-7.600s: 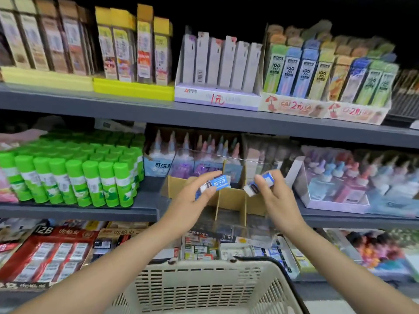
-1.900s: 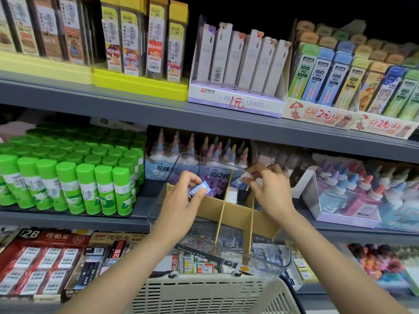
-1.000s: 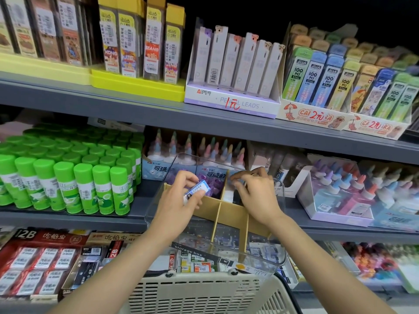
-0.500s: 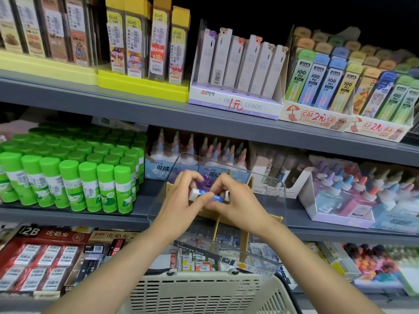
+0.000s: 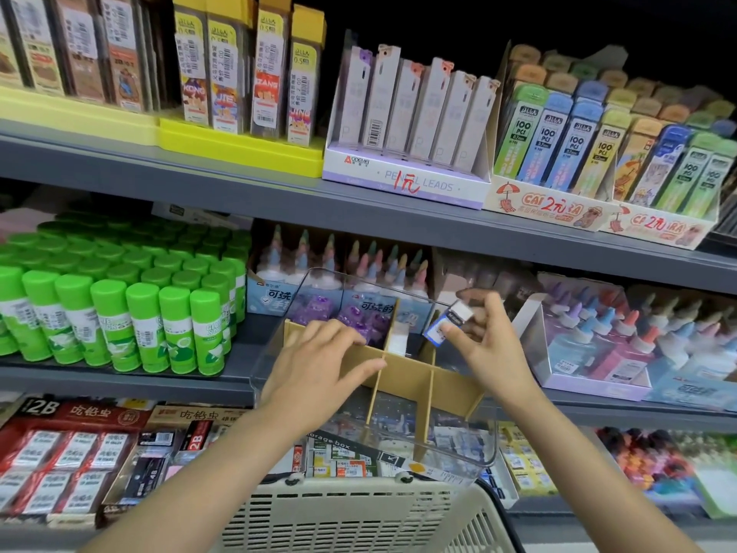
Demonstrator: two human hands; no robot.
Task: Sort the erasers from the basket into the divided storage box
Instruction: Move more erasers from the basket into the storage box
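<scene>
Passed across since 0.5 s ago, 1 eraser (image 5: 450, 321) is now pinched by the right hand (image 5: 488, 345) over the storage box (image 5: 414, 377); left hand (image 5: 319, 369) open, free for the basket (image 5: 351, 512)

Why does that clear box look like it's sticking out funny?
The clear storage box juts forward off the shelf edge over the basket and sits skewed. Its cardboard dividers slant too. Nothing looks spilled or broken.
</scene>
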